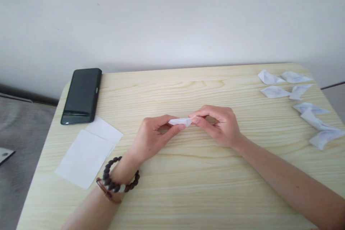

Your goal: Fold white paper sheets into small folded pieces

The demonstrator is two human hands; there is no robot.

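A small piece of folded white paper (178, 121) is held level between my two hands, over the middle of the table. My left hand (152, 136) pinches its left part between thumb and fingers. At the other end, my right hand (219, 124) grips the paper's tip with thumb and forefinger. The fingers cover both ends of the fold, so its full shape is partly hidden. Dark beads and a thin brown band circle my left wrist.
Several folded white paper pieces (275, 92) lie along the right side of the wood-grain table (172, 194). Flat white sheets (83, 156) overlap at the left. Behind them a black phone-like device (82, 95) rests near the table's back left corner. A pale wall (172, 18) borders the back edge.
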